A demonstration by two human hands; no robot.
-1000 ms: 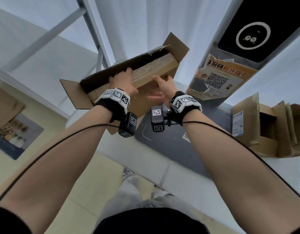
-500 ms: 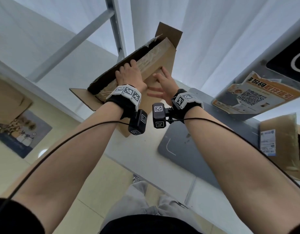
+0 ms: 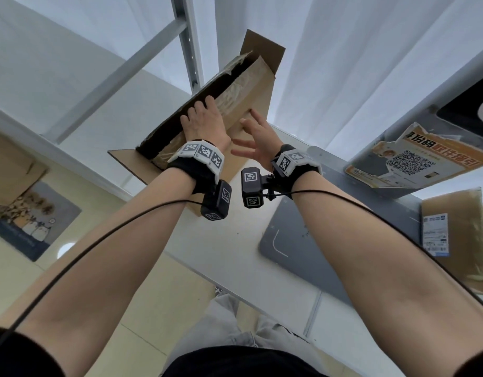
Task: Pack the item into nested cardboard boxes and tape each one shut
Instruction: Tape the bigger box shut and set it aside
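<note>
A large brown cardboard box (image 3: 251, 85) stands at the table's far left corner with its end flaps up. A smaller taped cardboard box (image 3: 229, 102) sits inside it, its top near the rim. My left hand (image 3: 205, 123) lies on the inner box, fingers curled over its far edge next to the dark gap beside the outer wall. My right hand (image 3: 255, 138) is open, fingers spread, its fingertips touching the outer box's near side.
A grey mat (image 3: 338, 235) lies on the white table (image 3: 229, 246). A kiosk with a QR-code poster (image 3: 414, 159) stands at the right. More cardboard boxes (image 3: 458, 235) sit at the right edge. Behind are white curtains and a metal frame (image 3: 188, 42).
The view has swung left, so the kiosk and spare boxes slid right. My left hand has moved farther over the inner box's top. My right hand stays spread against the box side.
</note>
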